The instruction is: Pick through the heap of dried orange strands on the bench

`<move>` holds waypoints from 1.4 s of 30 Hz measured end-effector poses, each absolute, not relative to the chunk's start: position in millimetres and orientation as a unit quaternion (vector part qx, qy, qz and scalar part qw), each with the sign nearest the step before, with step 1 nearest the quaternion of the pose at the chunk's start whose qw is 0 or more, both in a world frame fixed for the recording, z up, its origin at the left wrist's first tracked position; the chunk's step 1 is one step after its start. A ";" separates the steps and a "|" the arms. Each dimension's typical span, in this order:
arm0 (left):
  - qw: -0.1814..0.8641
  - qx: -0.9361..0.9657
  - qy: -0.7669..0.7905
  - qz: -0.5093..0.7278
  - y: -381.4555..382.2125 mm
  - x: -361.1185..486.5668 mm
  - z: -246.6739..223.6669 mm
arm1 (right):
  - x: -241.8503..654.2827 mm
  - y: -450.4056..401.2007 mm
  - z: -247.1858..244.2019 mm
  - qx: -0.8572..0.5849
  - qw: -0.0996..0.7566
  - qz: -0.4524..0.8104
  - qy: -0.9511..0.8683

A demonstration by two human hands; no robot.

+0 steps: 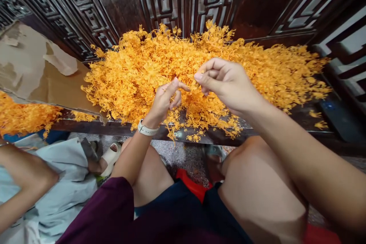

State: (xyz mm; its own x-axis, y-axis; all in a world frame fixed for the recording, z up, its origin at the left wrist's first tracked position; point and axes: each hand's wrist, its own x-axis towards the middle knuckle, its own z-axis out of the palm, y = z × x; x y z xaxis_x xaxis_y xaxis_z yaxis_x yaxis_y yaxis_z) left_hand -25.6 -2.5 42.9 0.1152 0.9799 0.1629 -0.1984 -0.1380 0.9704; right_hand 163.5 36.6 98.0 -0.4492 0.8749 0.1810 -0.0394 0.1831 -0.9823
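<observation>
A big heap of orange, many-pronged plastic flower pieces (137, 72) lies in front of me, and both hands are just above its near side. My left hand (167, 99), with a pale band on the wrist, has its index finger pointing right and its other fingers curled in. A bit of orange shows at its curled fingers, too small to make out. Thumb and index finger of my right hand (225, 80) are pinched together, with orange plastic showing at the tips. The two hands are close but apart. Orange pieces behind the fingertips blend with whatever is held.
The heap rests on a dark wooden bench (114, 126) with a carved back (122, 4). A torn cardboard sheet (65, 87) stands at left, with more orange pieces beyond. Another person's arm (28, 175) is at lower left. A dark flat object (337, 118) lies at right.
</observation>
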 end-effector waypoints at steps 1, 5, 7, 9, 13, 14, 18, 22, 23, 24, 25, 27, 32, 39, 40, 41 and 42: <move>0.540 0.517 0.376 0.548 -4.9 -21.5 42.9 | 162.2 37.3 95.5 -0.328 0.411 0.539 -0.658; 0.504 0.517 0.409 0.558 -7.5 -13.9 40.6 | 157.3 37.6 88.2 -0.336 0.395 0.518 -0.680; 0.495 0.516 0.418 0.561 -6.6 -14.8 39.2 | 154.7 36.9 86.4 -0.338 0.402 0.517 -0.677; 0.506 0.516 0.402 0.562 -5.9 -17.6 38.2 | 153.0 37.7 85.5 -0.340 0.420 0.513 -0.667; 0.533 0.519 0.371 0.555 -5.7 -22.9 37.6 | 157.9 46.4 86.3 -0.356 0.462 0.510 -0.633; 0.534 0.518 0.373 0.554 -5.3 -23.6 37.6 | 161.2 49.0 87.3 -0.357 0.462 0.515 -0.628; 0.503 0.498 0.418 0.570 -0.8 -24.8 36.8 | 173.2 51.5 92.4 -0.320 0.399 0.576 -0.638; 0.523 0.487 0.428 0.553 2.4 -24.7 35.5 | 168.7 43.1 92.0 -0.295 0.325 0.620 -0.651; 0.530 0.489 0.430 0.543 2.3 -24.3 35.6 | 165.6 41.5 90.4 -0.294 0.319 0.621 -0.653; 0.536 0.490 0.433 0.534 1.9 -23.8 35.8 | 162.4 40.6 88.5 -0.293 0.317 0.622 -0.653; 0.541 0.488 0.437 0.528 1.4 -23.2 36.2 | 159.5 40.4 86.4 -0.293 0.321 0.621 -0.652; 0.544 0.486 0.441 0.523 0.6 -22.3 37.5 | 155.5 41.4 82.5 -0.293 0.340 0.617 -0.647; 0.529 0.519 0.444 0.503 2.3 -25.0 38.7 | 153.2 42.1 79.7 -0.291 0.362 0.608 -0.644; 0.505 0.493 0.468 0.531 11.1 -39.1 33.6 | 171.3 55.7 97.9 -0.278 0.482 0.623 -0.550; 0.500 0.492 0.466 0.539 12.1 -40.7 32.7 | 179.3 61.7 101.7 -0.268 0.526 0.638 -0.494; 0.495 0.493 0.463 0.545 12.9 -41.9 31.8 | 188.2 68.0 104.9 -0.259 0.566 0.652 -0.433; 0.490 0.496 0.460 0.549 13.6 -42.8 30.8 | 197.1 74.1 107.3 -0.254 0.587 0.670 -0.377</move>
State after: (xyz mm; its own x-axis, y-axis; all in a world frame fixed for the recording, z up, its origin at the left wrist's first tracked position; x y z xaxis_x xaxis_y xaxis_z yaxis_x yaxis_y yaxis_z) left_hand -42.8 13.6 30.8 -0.0272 0.9952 0.0943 -0.0809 -0.0962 0.9921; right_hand 197.1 74.1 107.3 -0.1822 0.9780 0.1013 -0.5946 -0.0276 -0.8035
